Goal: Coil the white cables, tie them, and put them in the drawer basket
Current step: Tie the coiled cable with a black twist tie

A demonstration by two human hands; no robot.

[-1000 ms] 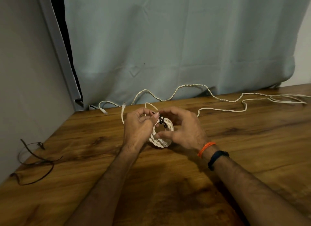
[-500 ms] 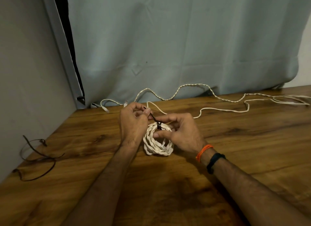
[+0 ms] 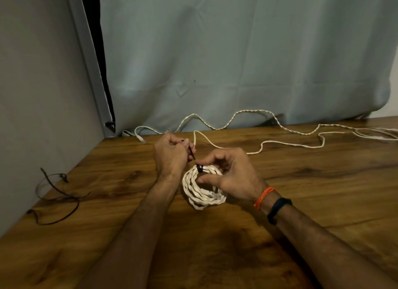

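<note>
A coil of white twisted cable [image 3: 199, 191] rests on the wooden table [image 3: 301, 202] between my hands. A black tie [image 3: 199, 168] is wrapped around the coil's top. My left hand [image 3: 170, 155] pinches the tie's free tail, which runs taut up and left from the coil. My right hand [image 3: 232, 176] grips the coil at its right side, thumb and forefinger near the tie. More loose white cable [image 3: 254, 112] snakes along the table's back edge to the right. No drawer basket is in view.
Several dark ties [image 3: 56, 194] lie loose at the table's left edge, next to a grey wall [image 3: 43, 94]. A pale blue curtain [image 3: 237, 51] hangs behind the table. A white connector end [image 3: 142, 139] lies at the back left.
My left hand has pulled the tie's tail up and left, away from the coil. The coil now shows more fully below my right hand.
</note>
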